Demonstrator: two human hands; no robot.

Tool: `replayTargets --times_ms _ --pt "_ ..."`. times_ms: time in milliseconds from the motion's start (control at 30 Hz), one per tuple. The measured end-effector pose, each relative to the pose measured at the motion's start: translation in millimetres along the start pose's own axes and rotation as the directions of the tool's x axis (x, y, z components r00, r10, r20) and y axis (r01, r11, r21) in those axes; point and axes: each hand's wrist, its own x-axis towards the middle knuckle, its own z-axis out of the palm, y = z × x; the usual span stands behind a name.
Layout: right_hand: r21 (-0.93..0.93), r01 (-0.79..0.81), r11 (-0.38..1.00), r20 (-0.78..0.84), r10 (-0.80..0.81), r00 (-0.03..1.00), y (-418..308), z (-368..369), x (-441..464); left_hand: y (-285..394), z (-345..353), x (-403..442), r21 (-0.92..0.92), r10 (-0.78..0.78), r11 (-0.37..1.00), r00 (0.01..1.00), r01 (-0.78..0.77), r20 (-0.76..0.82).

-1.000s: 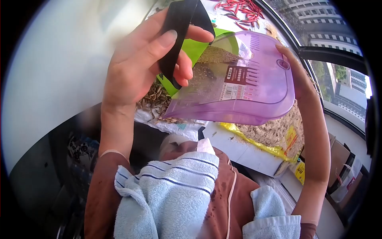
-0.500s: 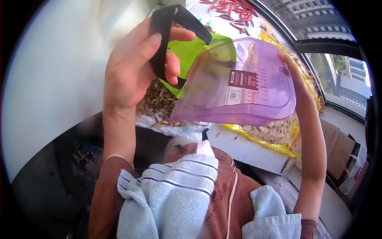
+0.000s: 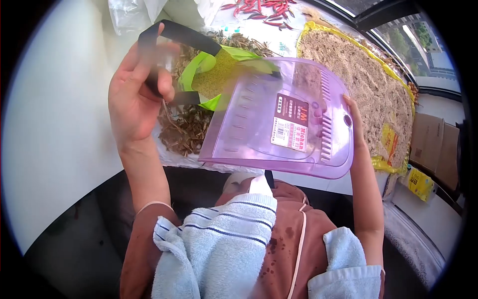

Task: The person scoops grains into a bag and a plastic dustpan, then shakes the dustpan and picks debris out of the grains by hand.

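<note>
My left hand [image 3: 137, 94] is closed around the black strap [image 3: 191, 37] of a bright green bag [image 3: 199, 67], holding it up at the upper left. The bag's mouth gapes, with fine yellowish-green grains [image 3: 214, 77] inside. My right hand [image 3: 354, 117] grips the far right end of a clear purple plastic dustpan [image 3: 239, 124], its thumb mostly hidden behind it. A brown and white label is stuck on the dustpan, and a row of ridges runs along its right side. Its upper left part overlaps the bag's opening; contact between them cannot be made out.
Dry brown pods or husks [image 3: 184, 132] lie on white sheeting beneath the bag. Red chillies [image 3: 261, 10] are spread at the back. A yellow-edged sheet of beige grain-like material [image 3: 348, 65] lies by the window. Cardboard boxes [image 3: 430, 144] stand at right; a blue towel [image 3: 219, 244] hangs over my front.
The bag has been lowered slightly and its mouth now shows the grains. The dustpan has shifted down and left, tilting more toward me. The head view has moved, showing more of the beige spread.
</note>
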Motion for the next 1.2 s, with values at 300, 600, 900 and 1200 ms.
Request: replayTargets --times_ms 300,600,900,1200 --pt "0.331 0.226 0.916 0.291 -0.327 0.899 55.0 -65.6 -38.6 1.7 4.6 -2.1 0.248 -0.067 0.963 0.985 0.105 -0.157" --pt "0.452 0.447 0.772 -0.012 -0.496 0.868 117.9 -139.6 -104.0 -61.3 70.1 -5.7 0.691 0.182 0.707 0.983 -0.154 0.033" --pt "0.454 0.555 0.697 -0.325 -0.45 0.831 160.8 -145.3 -120.6 -281.4 30.7 85.6 0.896 -0.529 -0.346 0.847 -0.279 0.059" --pt "0.337 0.635 0.695 -0.491 -0.446 0.749 180.9 -152.0 -115.0 -330.4 -27.2 163.3 0.936 -0.404 -0.048 0.863 -0.35 0.302"
